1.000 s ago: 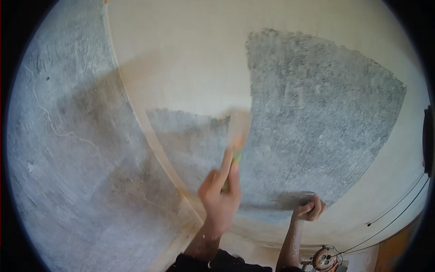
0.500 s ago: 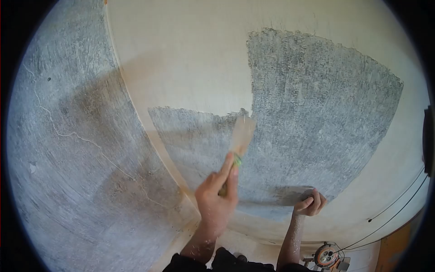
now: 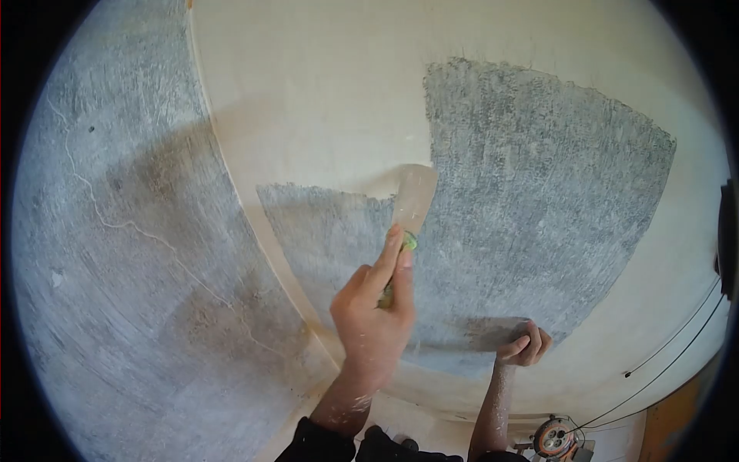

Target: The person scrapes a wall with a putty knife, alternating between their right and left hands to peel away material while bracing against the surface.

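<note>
My left hand is closed round the handle of a putty knife, index finger and thumb along its neck. The wide blade lies over the wall, at the border between smooth cream coating and the rough grey patch. Lower on the right, my right hand is held against the grey surface with its fingers curled in. A dark strip, perhaps shadow, extends left from it. Whether anything is inside those fingers is hidden. White specks dot both forearms.
A cream corner strip divides this wall from a grey wall on the left, which has a thin winding crack. At lower right stands a cable reel with black cords running up from it.
My left hand and the putty knife have moved upward, so the blade now reaches past the grey edge onto the cream coating. My right hand has stayed nearly still.
</note>
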A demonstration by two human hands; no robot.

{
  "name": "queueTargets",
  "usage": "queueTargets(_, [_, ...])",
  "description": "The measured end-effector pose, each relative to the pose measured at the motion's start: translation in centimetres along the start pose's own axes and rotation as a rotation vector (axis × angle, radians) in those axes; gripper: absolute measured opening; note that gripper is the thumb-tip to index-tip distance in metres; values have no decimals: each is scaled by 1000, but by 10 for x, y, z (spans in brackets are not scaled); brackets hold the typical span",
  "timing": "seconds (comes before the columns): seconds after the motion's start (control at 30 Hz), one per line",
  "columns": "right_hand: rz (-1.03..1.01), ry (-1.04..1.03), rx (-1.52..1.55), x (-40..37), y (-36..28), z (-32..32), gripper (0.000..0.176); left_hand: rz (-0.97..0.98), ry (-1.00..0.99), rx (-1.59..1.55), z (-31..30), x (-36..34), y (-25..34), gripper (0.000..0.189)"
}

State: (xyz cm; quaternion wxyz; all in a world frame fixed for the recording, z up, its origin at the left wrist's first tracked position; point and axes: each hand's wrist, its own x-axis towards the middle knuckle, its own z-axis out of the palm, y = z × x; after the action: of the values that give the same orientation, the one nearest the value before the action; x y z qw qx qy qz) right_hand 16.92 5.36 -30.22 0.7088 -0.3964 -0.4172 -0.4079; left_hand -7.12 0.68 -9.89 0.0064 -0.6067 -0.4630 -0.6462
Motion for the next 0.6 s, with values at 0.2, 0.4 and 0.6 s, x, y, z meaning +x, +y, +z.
queueTargets(0.2, [15,-21,3,0,0,-3,30,-10,-62,-49,0,-25,-12,31])
queueTargets(0.4, [-1,-36,3,3,1,-4,28,-76,-42,-87,-5,30,24,31])
queueTargets(0.6, [-54,-90,33,-5,8,-8,30,-15,-29,-146,5,-15,-4,31])
